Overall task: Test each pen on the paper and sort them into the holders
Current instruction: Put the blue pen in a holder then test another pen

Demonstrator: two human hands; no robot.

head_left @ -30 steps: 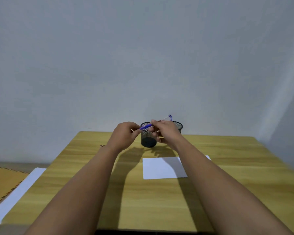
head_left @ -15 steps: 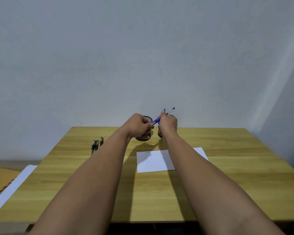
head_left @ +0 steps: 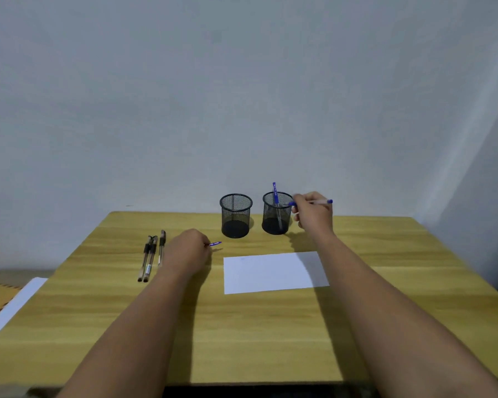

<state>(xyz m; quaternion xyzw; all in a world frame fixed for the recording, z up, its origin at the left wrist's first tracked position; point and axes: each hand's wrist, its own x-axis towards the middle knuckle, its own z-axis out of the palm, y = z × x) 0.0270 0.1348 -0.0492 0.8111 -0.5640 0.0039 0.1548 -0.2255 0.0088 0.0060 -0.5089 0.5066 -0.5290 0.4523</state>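
1. Two forearms reach into the head view from the bottom edge, both bare as far up as the frame shows
2. No sleeve or cuff covers either arm within view
3. The left hand is bare, with no glove on it
4. The right hand is likewise bare
5. Whether any ring sits on the fingers cannot be told; they are too small and partly hidden

Right hand holds a blue pen beside the right mesh holder; left hand pinches a blue cap over the counter
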